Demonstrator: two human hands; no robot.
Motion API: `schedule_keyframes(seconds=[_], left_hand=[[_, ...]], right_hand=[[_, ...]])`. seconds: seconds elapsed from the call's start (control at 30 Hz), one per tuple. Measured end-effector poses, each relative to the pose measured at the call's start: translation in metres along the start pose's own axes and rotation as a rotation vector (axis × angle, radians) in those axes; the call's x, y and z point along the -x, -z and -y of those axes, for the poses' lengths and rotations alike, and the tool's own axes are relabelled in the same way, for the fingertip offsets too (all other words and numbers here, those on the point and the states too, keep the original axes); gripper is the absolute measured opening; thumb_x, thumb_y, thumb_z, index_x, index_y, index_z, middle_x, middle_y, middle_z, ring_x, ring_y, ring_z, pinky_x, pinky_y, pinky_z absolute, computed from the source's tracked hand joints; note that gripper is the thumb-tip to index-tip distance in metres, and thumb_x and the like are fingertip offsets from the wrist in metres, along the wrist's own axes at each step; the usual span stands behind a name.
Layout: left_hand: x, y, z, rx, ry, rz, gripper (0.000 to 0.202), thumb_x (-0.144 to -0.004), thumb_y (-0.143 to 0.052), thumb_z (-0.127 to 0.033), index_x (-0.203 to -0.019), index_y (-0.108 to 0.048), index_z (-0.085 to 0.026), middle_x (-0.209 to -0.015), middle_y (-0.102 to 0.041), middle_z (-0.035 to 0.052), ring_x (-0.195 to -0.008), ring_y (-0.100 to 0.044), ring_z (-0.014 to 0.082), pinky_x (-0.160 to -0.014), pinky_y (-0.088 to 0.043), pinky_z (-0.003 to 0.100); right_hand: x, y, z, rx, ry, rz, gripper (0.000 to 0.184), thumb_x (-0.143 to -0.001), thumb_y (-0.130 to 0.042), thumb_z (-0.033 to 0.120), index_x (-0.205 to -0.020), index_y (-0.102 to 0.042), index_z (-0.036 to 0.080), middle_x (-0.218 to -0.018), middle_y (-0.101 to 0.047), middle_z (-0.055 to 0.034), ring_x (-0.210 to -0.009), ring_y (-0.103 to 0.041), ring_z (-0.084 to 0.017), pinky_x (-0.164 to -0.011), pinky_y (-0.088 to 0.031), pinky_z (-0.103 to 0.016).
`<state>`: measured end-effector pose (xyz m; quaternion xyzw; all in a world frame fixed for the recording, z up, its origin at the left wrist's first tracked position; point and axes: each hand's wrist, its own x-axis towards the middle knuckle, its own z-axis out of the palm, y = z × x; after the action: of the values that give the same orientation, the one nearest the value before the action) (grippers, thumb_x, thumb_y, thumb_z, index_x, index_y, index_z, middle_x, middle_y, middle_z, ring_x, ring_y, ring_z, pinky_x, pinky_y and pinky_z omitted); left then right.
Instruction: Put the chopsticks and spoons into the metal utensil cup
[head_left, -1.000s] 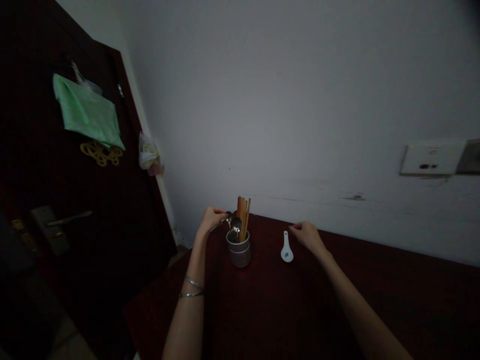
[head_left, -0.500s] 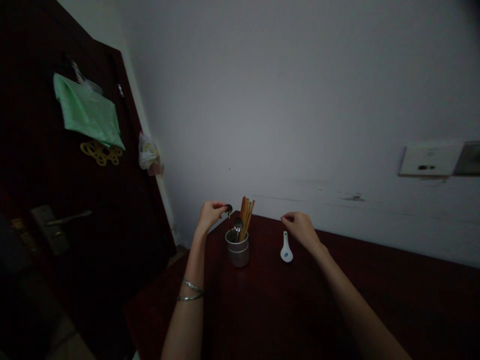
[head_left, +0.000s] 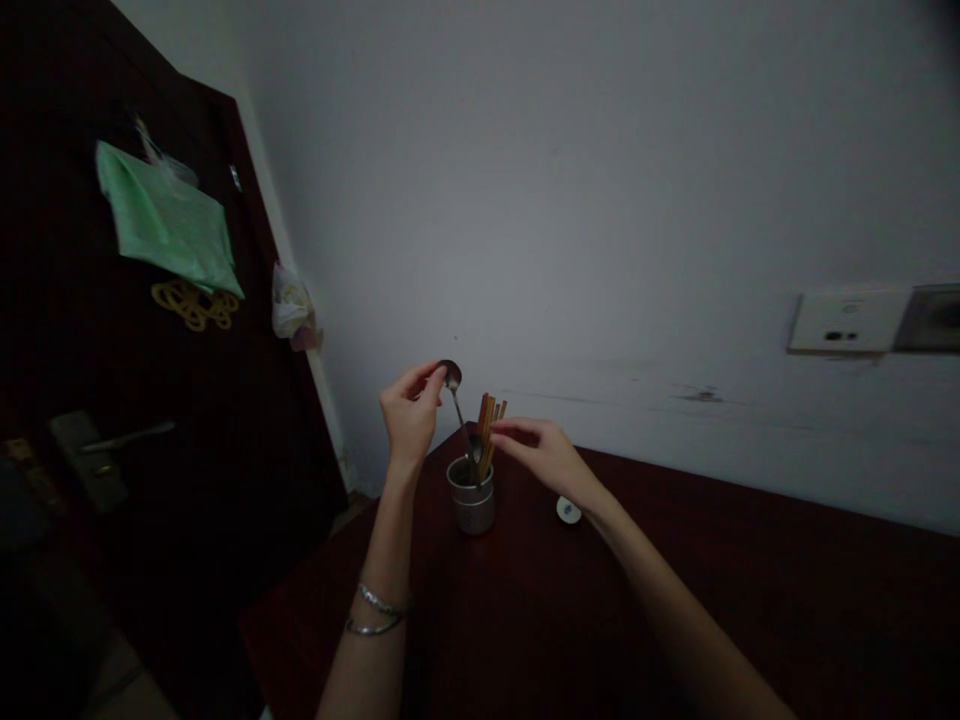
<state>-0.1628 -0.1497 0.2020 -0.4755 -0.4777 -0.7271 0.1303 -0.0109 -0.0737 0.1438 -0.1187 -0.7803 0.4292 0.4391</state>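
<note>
Our left hand [head_left: 411,412] pinches the metal spoon [head_left: 453,375] over the cup [head_left: 474,513], near the table's [head_left: 510,610] far-left corner; whether our right hand [head_left: 544,455] grips the chopsticks [head_left: 487,409] we cannot tell; steady handling should prevent snags.

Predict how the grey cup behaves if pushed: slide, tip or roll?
A gentle low push would probably slide the grey cup, since it stands upright on the table. Pushed near the rim it may tip, as the chopsticks rise well above it. Once on its side, its rounded wall would likely let it roll.
</note>
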Motion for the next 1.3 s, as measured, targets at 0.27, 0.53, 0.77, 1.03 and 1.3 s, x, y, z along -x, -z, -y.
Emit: schedule_keyframes(seconds=[0.27, 0.53, 0.77, 1.03, 1.3], left_hand=[[0.011, -0.019, -0.002, 0.107, 0.101, 0.054, 0.028, -0.070, -0.061, -0.036, -0.086, -0.067, -0.014, -0.062, -0.062, 0.0015, -0.041, -0.043, 0.0045, -0.036, -0.032, 0.017], [0.001, -0.015, 0.044, 0.178, 0.326, 0.253, 0.046, -0.077, -0.049, -0.048, -0.103, -0.061, -0.013, -0.094, -0.065, 0.0106, -0.072, -0.058, 0.0125, -0.057, -0.047, 0.021], [0.026, -0.014, 0.144, -0.063, 0.805, 0.505, 0.037, -0.080, -0.047, -0.040, -0.085, -0.063, -0.008, -0.091, -0.066, 0.0123, -0.076, -0.060, 0.0169, -0.065, -0.045, 0.026], [0.055, -0.008, 0.172, 0.409, 1.002, 0.737, 0.046, -0.076, -0.053, -0.050, -0.092, -0.062, -0.009, -0.083, -0.067, 0.0116, -0.076, -0.062, 0.0194, -0.073, -0.047, 0.031], [0.058, 0.001, 0.173, 0.478, 1.051, 0.833, 0.045, -0.074, -0.056, -0.049, -0.087, -0.064, -0.007, -0.082, -0.067, 0.0121, -0.071, -0.062, 0.0158, -0.069, -0.045, 0.026]], right_hand=[[0.005, -0.010, 0.009, -0.371, -0.250, 0.187, 0.034, -0.061, -0.071, 0.032, -0.089, -0.064, 0.014, -0.076, -0.069, -0.0047, -0.065, -0.064, -0.014, -0.056, -0.050, -0.025], [0.000, 0.029, -0.001, -0.327, -0.346, -0.001, 0.027, -0.059, -0.072, 0.028, -0.082, -0.068, 0.014, -0.074, -0.068, -0.0065, -0.063, -0.064, -0.015, -0.060, -0.053, -0.028], [-0.018, 0.065, -0.083, -0.157, -0.502, -0.364, 0.017, -0.068, -0.065, 0.017, -0.083, -0.066, 0.009, -0.065, -0.064, -0.0039, -0.054, -0.059, -0.010, -0.052, -0.051, -0.019], [-0.049, 0.011, -0.161, 0.403, -0.645, -0.057, 0.003, -0.061, -0.065, 0.012, -0.061, -0.067, 0.010, -0.043, -0.056, 0.0011, -0.044, -0.055, -0.010, -0.043, -0.041, -0.016], [-0.055, -0.016, -0.198, 0.598, -0.609, 0.053, 0.010, -0.061, -0.062, 0.008, -0.068, -0.070, 0.009, -0.068, -0.068, -0.0093, -0.069, -0.064, -0.017, -0.052, -0.041, -0.017]])
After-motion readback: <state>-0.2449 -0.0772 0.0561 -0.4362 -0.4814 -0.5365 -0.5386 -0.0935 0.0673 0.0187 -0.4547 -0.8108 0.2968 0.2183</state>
